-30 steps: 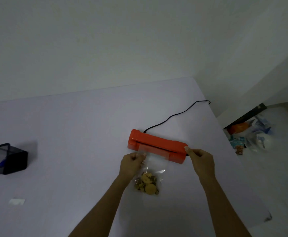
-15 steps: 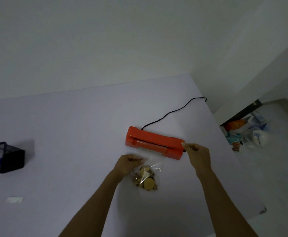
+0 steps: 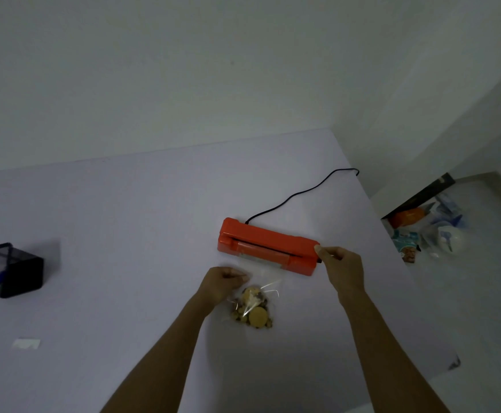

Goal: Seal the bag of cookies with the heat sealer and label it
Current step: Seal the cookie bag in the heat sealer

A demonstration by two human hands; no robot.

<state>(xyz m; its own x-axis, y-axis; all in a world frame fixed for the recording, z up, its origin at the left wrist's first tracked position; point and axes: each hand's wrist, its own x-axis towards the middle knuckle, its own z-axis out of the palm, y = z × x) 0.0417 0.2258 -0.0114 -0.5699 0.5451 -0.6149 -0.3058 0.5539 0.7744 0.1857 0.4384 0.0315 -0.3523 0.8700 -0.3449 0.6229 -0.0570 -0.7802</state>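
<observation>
The left hand (image 3: 221, 283) is curled, and its fingers (image 3: 240, 275) pinch the top left part of the bag (image 3: 255, 302). The right hand (image 3: 343, 268) is at the right end of the sealer (image 3: 268, 244). Its fingers (image 3: 320, 251) touch that end and look pinched together there, but I cannot tell if they hold anything.

The bag is clear and crinkly. It lies on the worktop (image 3: 124, 234) between the two arms, just in front of the sealer. Its open top reaches up to the slot at the front of the sealer, and I cannot tell if it goes inside. The cookies (image 3: 253, 311) sit in a heap at the bottom of the bag, near the person. They are round and tan, and some have dark bits.

The sealer is long and orange. It lies flat on the worktop, a little slanted. A black cord (image 3: 300, 193) runs from its back to the far right corner of the worktop.

Far off on the left stands a dark box (image 3: 8, 269) with see-through sides and something blue inside. In front of it, well apart from the bag, lies a small white label (image 3: 26, 343). The worktop is pale and plain. On the floor to the right lie some packs and bags (image 3: 428, 231).
</observation>
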